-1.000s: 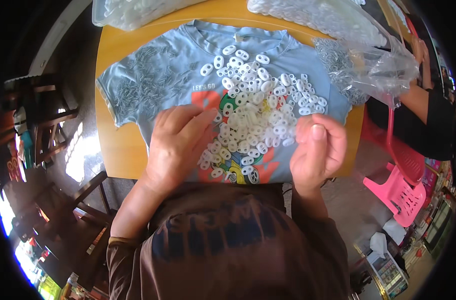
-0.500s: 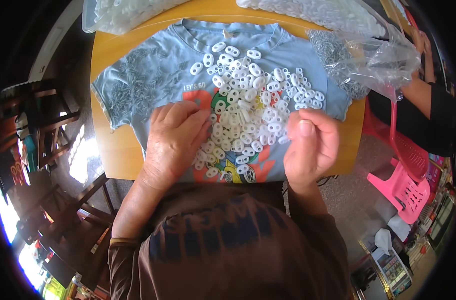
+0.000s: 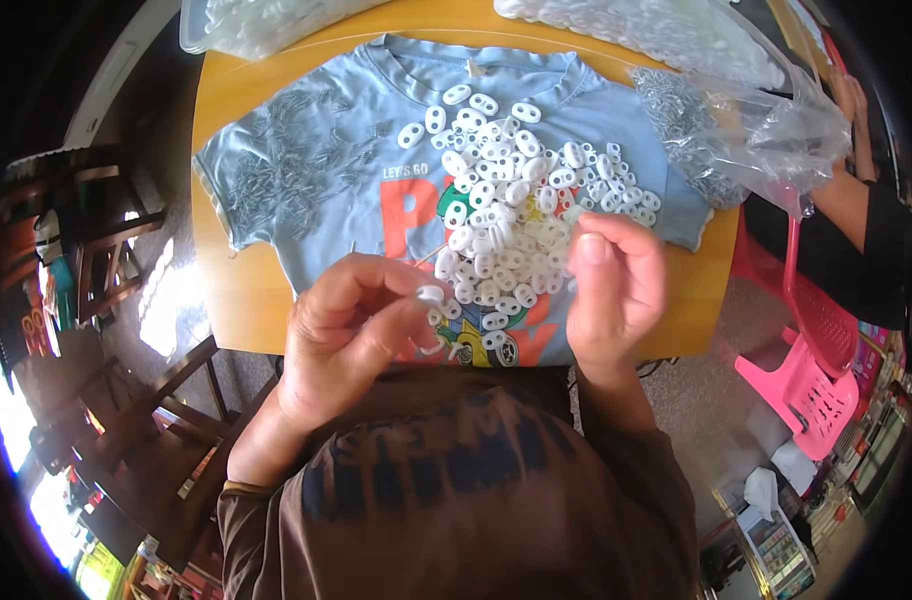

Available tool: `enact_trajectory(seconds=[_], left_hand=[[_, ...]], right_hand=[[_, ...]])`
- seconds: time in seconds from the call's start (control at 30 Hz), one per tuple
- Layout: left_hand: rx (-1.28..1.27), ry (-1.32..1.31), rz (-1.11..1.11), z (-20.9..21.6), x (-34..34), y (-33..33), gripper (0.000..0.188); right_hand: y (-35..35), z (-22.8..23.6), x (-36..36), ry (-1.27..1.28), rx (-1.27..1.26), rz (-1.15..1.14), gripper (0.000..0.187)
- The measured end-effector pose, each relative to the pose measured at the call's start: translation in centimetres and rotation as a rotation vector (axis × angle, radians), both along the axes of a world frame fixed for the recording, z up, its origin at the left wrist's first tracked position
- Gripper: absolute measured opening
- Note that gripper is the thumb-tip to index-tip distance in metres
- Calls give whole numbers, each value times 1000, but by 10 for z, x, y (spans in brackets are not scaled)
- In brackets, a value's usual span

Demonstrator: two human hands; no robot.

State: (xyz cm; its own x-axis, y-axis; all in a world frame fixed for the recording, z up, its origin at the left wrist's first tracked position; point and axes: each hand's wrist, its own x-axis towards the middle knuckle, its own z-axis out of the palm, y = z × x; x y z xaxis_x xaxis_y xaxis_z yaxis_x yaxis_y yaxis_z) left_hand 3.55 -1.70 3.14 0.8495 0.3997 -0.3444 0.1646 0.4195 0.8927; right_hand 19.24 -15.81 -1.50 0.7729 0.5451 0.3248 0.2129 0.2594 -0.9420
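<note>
My left hand (image 3: 336, 335) is closed in a pinch on a white two-hole oval plastic piece (image 3: 431, 294), raised over the near left edge of a heap of similar pieces (image 3: 496, 180). At the right side of the heap, my right hand (image 3: 621, 290) has thumb and forefinger pressed together. What sits in that pinch, if anything, is too small to name. Under the heap lies a light blue printed T-shirt (image 3: 316, 215), spread flat. Many small metal springs (image 3: 291, 160) are scattered over its left sleeve and shoulder.
A wooden table (image 3: 241, 310) carries the shirt. Along its far edge are a clear tub (image 3: 276, 25) and a bag (image 3: 656, 40) of white pieces. A plastic bag of springs (image 3: 691, 125) lies far right. Another person's arm (image 3: 841, 200) and a pink chair (image 3: 801, 390) are beyond.
My left hand has turned and drawn back from the heap toward me, bringing up a white two-hole piece. My right hand stays nearly in place.
</note>
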Motion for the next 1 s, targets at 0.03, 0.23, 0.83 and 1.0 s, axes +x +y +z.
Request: enact_trajectory(seconds=[0.03,0.23,0.83,1.0], left_hand=[[-47,-26,27,2,-1,-2,14],[282,-60,-142,-4,-20,6,20],[-288,-47,67,-14,-74,-11,8],[-303,-86,67,-22,-84,-7,11]], right_hand=[[0,0,0,0,-1,4,14],[-3,4,-7,-50,-184,-52,14],[87,44,-34,-827,-616,520,20],[121,28,-35,-1040,-668,456,16]])
